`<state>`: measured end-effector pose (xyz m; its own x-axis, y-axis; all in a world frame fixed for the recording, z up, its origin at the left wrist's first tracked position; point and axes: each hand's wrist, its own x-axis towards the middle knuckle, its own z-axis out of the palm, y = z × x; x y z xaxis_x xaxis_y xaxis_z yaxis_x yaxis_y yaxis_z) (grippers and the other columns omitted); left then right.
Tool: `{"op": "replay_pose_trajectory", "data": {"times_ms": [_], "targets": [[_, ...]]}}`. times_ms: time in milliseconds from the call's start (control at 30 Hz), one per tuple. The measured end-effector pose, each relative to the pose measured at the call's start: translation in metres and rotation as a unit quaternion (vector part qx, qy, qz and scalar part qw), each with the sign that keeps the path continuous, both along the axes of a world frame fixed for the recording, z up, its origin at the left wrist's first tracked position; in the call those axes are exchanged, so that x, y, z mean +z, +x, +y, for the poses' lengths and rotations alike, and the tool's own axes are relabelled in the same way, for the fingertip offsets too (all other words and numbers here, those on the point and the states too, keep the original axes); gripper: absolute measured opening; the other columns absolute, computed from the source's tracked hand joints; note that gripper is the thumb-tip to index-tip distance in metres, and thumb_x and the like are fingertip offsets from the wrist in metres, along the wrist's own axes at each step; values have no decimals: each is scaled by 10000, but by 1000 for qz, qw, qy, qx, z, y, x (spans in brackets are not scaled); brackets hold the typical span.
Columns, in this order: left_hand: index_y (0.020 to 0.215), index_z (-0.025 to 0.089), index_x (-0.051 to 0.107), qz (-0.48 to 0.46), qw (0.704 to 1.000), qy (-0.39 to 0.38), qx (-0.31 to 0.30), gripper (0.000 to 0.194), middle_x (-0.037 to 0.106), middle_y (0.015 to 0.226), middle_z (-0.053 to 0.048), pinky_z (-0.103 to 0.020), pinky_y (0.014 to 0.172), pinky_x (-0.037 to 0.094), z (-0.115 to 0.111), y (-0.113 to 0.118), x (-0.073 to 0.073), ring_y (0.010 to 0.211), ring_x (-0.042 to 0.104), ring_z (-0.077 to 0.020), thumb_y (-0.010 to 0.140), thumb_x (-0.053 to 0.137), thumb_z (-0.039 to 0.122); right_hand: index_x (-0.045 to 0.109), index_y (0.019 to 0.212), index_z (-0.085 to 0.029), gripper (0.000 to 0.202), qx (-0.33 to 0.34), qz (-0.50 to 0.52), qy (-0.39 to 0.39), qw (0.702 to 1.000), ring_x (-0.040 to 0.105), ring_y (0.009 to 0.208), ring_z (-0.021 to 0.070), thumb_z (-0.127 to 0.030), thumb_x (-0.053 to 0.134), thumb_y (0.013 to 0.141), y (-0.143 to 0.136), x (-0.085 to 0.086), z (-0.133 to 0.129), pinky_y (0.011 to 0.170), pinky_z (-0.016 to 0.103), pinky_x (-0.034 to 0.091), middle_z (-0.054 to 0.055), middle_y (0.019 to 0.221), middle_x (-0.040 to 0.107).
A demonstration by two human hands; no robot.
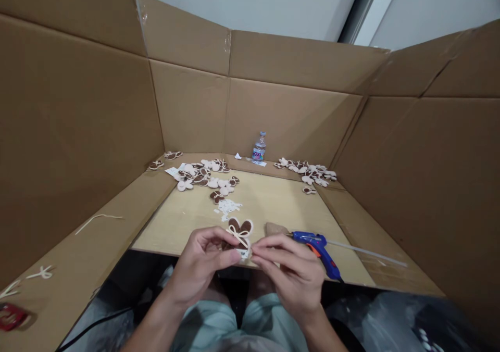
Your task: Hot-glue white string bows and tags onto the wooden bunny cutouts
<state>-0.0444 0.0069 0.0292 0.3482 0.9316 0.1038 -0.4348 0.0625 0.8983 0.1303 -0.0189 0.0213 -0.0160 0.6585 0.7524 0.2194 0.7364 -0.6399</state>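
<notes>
1. A flat brown-and-white, rabbit-shaped piece of soft-looking fabric [246, 228], with a cream string bow [237, 233] across its middle, sits between the two hands near the front edge of the pale wooden counter [269, 198].
2. The left hand [201, 261] grips the piece low on its left side, thumb in front.
3. The right hand [292, 266] has its fingertips drawn together by the lower right edge; I cannot tell whether they pinch it or something small.
4. A small white printed label [244, 254] shows at the bottom of the piece, between the fingertips.
5. The piece should handle as light and bendable, hardly slippery. The lower side edges look the best hold; the loops of the bow seem easily pulled askew.
6. To the right lies a blue glue gun with an orange trigger [318, 243]; its nozzle, probably hot, deserves clearance.
</notes>
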Motion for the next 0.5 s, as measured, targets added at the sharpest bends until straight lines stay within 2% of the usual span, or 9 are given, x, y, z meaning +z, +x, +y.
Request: {"op": "replay_pose_trajectory", "data": {"times_ms": [267,400,500], "targets": [[742,176,732,17,1000,-1,0,124,710,722,12,-160,660,503,3,2,-6,669,620,-80,651,816,167,717,940,-187,285,-22,-58,72,995,650,718,169,17,650,753,-2,-1,0,589,286,539,69,819,692],[716,176,727,39,999,1,34,135,703,706,19,-145,642,480,9,3,-9,661,603,-73,628,829,171,686,911,-177,258,-22,-29,64,997,639,730,157,27,623,766,3,-2,-3,623,276,523,52,799,679],[698,168,714,53,997,-8,62,158,692,693,24,-142,631,466,15,2,-13,647,591,-70,602,838,160,680,866,-198,211,-50,13,39,998,633,739,145,-10,619,794,10,-5,-4,653,264,513,27,778,671]]}}
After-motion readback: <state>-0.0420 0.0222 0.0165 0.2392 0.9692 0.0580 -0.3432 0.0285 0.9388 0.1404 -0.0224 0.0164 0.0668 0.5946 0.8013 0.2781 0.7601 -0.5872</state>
